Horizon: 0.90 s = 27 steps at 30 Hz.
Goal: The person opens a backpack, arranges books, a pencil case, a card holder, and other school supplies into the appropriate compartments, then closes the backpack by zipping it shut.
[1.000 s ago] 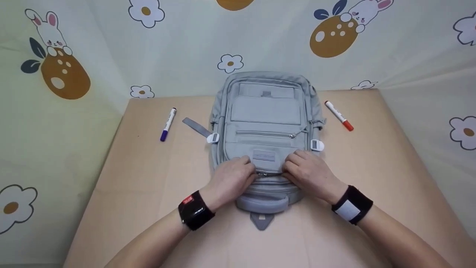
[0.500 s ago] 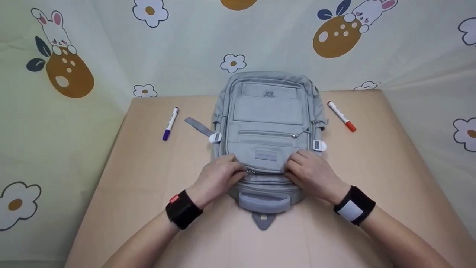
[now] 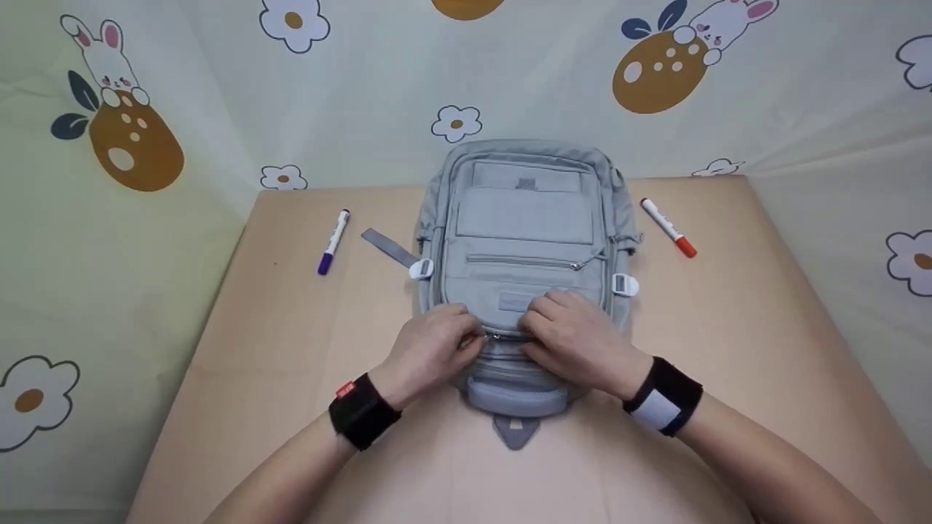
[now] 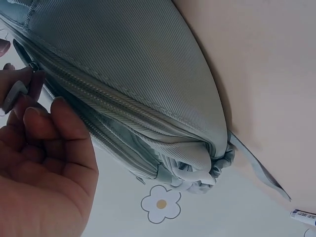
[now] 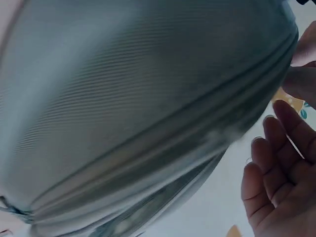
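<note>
A grey-green backpack (image 3: 529, 215) lies on its back on the table, its top handle (image 3: 517, 399) toward me. My left hand (image 3: 433, 349) pinches a zipper pull (image 4: 16, 95) at the bag's near end, beside the metal slider (image 4: 33, 65). My right hand (image 3: 571, 335) is at the same zipper, just right of the sliders, its fingertips close to the bag. In the right wrist view its fingers (image 5: 276, 148) are loosely bent and spread, with nothing showing between them. The bag's curved side hides part of the zipper there.
A purple-capped marker (image 3: 333, 242) lies left of the bag and a red-capped marker (image 3: 668, 228) to its right. A loose grey strap (image 3: 388, 247) sticks out from the left buckle (image 3: 421, 269). A patterned cloth (image 3: 371, 94) hangs behind the table (image 3: 291, 349).
Over the last second my left hand has slid left along the zipper with the pull, then stayed there. In the last half second my right hand has moved left toward it.
</note>
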Tool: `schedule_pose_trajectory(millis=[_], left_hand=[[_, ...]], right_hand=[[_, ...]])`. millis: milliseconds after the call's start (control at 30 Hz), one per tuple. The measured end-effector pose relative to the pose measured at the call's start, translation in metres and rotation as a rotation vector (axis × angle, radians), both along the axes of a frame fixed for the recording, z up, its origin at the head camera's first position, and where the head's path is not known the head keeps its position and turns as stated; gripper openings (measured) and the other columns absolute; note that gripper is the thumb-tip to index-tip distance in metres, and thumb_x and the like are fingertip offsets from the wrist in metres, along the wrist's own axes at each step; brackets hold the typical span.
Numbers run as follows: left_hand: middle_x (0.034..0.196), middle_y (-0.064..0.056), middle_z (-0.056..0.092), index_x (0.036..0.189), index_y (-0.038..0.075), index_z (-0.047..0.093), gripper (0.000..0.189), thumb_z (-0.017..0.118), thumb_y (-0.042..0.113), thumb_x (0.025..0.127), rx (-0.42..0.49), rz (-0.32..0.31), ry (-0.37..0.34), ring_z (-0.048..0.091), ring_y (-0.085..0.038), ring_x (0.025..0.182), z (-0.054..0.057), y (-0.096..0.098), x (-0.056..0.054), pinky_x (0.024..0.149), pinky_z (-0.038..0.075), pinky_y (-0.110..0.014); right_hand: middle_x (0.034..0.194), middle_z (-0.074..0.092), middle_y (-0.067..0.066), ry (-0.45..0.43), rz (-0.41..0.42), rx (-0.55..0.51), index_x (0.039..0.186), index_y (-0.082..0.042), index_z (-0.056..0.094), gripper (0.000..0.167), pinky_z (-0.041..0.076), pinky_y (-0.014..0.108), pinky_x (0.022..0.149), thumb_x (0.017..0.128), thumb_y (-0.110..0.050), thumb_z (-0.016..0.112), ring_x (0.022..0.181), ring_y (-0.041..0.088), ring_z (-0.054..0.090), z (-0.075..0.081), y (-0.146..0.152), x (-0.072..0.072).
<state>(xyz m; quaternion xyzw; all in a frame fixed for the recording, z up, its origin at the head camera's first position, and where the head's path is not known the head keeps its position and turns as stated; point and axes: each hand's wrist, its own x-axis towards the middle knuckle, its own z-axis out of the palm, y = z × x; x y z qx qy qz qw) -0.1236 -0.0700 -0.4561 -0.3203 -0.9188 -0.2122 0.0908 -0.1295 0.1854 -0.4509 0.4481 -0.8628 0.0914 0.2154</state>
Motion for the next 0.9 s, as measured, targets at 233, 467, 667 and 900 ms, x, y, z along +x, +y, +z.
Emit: schedule_pose_trajectory(millis=[233,467,667,900], left_hand=[[0.077,0.008,0.053,0.086,0.017,0.070,0.008,0.071,0.020,0.093,-0.004,-0.001,-0.009,0.051,-0.014,0.073,-0.003,0.004,0.002,0.061,0.043,-0.031],[0.080,0.007,0.056,0.087,0.017,0.070,0.007,0.070,0.019,0.094,-0.029,-0.007,0.018,0.053,-0.015,0.076,-0.002,0.000,0.000,0.064,0.045,-0.032],[0.087,0.004,0.059,0.094,0.016,0.070,0.004,0.072,0.019,0.096,-0.026,0.018,0.055,0.055,-0.016,0.081,-0.001,-0.020,-0.003,0.066,0.047,-0.033],[0.096,-0.001,0.060,0.100,0.014,0.073,0.007,0.076,0.016,0.094,-0.002,0.113,0.045,0.053,-0.021,0.083,0.000,-0.051,-0.019,0.066,0.044,-0.035]], right_hand=[[0.090,0.064,0.004,0.062,-0.036,0.080,0.088,-0.010,0.066,0.016,0.049,0.037,0.068,0.089,-0.022,0.076,0.079,0.024,0.056,-0.007,-0.017,-0.004],[0.085,0.065,0.003,0.126,-0.016,0.036,0.086,-0.010,0.068,0.012,0.050,0.035,0.065,0.093,-0.018,0.072,0.073,0.022,0.057,-0.013,-0.019,-0.005],[0.084,0.064,0.002,0.112,-0.015,0.013,0.087,-0.011,0.068,0.012,0.050,0.035,0.064,0.093,-0.019,0.074,0.073,0.022,0.057,-0.011,-0.019,-0.004],[0.083,0.065,0.001,0.075,-0.028,-0.006,0.087,-0.012,0.071,0.009,0.050,0.035,0.063,0.093,-0.018,0.074,0.073,0.021,0.059,-0.009,-0.018,-0.003]])
